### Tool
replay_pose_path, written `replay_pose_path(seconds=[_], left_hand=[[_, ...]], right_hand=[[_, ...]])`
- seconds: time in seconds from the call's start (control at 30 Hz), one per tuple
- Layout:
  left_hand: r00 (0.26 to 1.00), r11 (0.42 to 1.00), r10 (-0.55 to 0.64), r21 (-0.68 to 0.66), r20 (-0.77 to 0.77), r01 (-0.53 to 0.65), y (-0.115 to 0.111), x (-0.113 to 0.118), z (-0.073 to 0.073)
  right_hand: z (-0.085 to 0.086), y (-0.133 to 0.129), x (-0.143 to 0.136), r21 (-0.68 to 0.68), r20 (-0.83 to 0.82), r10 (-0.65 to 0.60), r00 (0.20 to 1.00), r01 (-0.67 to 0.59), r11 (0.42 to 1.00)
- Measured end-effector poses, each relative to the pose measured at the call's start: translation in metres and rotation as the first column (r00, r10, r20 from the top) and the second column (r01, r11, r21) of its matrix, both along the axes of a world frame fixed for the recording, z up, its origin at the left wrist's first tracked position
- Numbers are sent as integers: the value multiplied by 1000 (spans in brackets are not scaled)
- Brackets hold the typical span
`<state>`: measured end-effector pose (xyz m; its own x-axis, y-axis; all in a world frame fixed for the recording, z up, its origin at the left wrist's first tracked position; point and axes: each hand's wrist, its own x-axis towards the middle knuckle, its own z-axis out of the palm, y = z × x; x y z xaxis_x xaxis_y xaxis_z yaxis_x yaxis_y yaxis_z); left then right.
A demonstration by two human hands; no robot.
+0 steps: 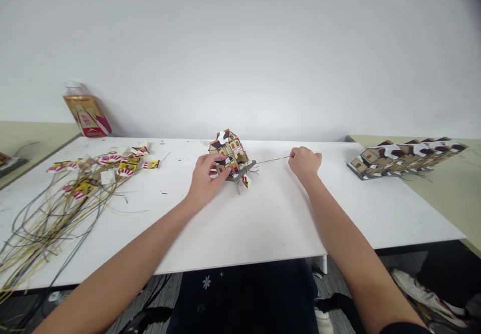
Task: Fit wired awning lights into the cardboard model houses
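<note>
Near the middle of the white table, a small model house [233, 154] with a dark base is tilted up in my left hand [209, 178], whose fingers and thumb grip its left side. A thin wire [276, 159] runs from the base to my right hand [305, 162], which is closed round its far end. The wire looks straight. A small red, white and yellow piece [245, 180] hangs under the house beside short dark wire ends.
Striped pieces [128, 166] with a tangle of long wires [56, 229] cover the left of the white table [240, 234]. A bottle [88, 113] stands behind them. Several model houses [406, 156] form a row at the right. A person's shoe [424, 294] shows at lower right.
</note>
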<state>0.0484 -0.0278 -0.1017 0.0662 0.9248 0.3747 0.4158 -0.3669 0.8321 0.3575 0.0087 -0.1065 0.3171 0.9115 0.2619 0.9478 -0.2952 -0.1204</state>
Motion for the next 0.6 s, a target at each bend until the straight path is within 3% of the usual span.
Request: replay_pose_path(seconds=[0.33,0.6], left_hand=[[989,993,45,-118,144,-28,3,0,1],[936,966,57,-256,348,37,2,1,9]], right_hand=[[8,-1,-2,-176,39,-61,997,67,982],[7,-1,-2,-196,14,-32,999,34,980]])
